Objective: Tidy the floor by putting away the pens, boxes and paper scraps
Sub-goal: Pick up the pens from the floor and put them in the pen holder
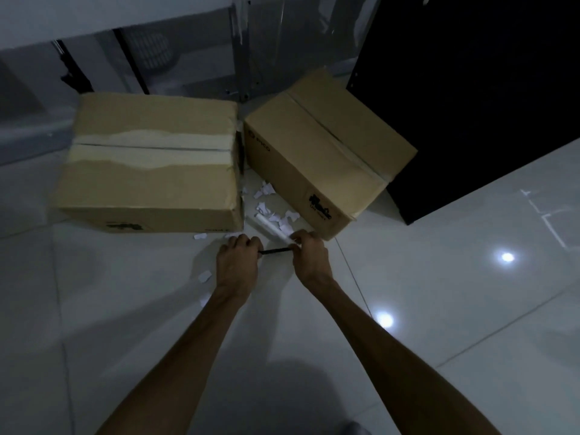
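Glossy white floor tiles (439,309) fill the near view, with ceiling lights mirrored in them. Both arms reach forward. The left hand (237,262) and right hand (309,257) each pinch one end of a black pen (275,251), held level just above the floor; the right hand's fingers also curl round a white tube (270,229), perhaps a pen case, though I cannot tell. To do this step well, I would line the pen up with the tube's mouth and slide it in straight, gripping firmly near the tip. Paper scraps (270,202) lie beyond, in the gap between two closed cardboard boxes, with a few strays nearer. The left box (150,164) bears torn tape; its print is unreadable. The right box (320,152) reads "PICO".
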